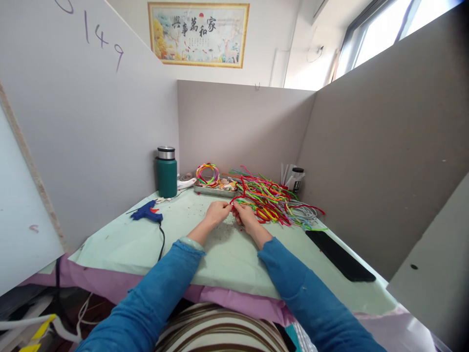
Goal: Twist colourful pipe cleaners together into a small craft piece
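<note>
My left hand and my right hand meet over the middle of the pale green table cover, fingers pinched together on a red pipe cleaner that runs between them. Its far end leads into a big tangled pile of coloured pipe cleaners just beyond my right hand. Both forearms wear blue sleeves.
A blue glue gun with a black cord lies at the left. A green flask stands at the back left, beside a metal tray with a coloured ring. A black flat object lies at the right. Partition walls enclose the desk.
</note>
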Motion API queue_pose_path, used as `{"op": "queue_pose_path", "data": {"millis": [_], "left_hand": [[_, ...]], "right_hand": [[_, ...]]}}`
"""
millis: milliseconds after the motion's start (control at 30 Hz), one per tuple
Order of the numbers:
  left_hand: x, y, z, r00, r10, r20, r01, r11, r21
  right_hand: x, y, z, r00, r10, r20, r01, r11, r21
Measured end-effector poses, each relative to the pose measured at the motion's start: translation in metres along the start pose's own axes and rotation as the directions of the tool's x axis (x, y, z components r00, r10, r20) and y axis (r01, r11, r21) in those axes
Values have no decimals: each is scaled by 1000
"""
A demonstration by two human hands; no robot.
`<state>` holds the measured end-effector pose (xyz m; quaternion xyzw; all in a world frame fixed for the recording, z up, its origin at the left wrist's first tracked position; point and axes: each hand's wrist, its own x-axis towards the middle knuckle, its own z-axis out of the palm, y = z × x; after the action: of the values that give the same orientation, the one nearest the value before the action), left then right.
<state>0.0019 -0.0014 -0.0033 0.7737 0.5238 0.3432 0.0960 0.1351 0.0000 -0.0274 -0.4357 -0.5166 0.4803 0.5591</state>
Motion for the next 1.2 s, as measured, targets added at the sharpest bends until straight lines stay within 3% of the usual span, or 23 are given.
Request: {"op": "queue_pose_path", "data": {"millis": [533, 1200], "left_hand": [[-2, 3, 2, 999, 31, 13, -32, 998, 57], [-4, 4, 1, 999, 50, -7, -49, 994, 98]], "right_hand": [[1, -1, 0, 997, 65, 29, -68, 990, 121], [1, -1, 1, 997, 81, 6, -81, 994, 75]]}}
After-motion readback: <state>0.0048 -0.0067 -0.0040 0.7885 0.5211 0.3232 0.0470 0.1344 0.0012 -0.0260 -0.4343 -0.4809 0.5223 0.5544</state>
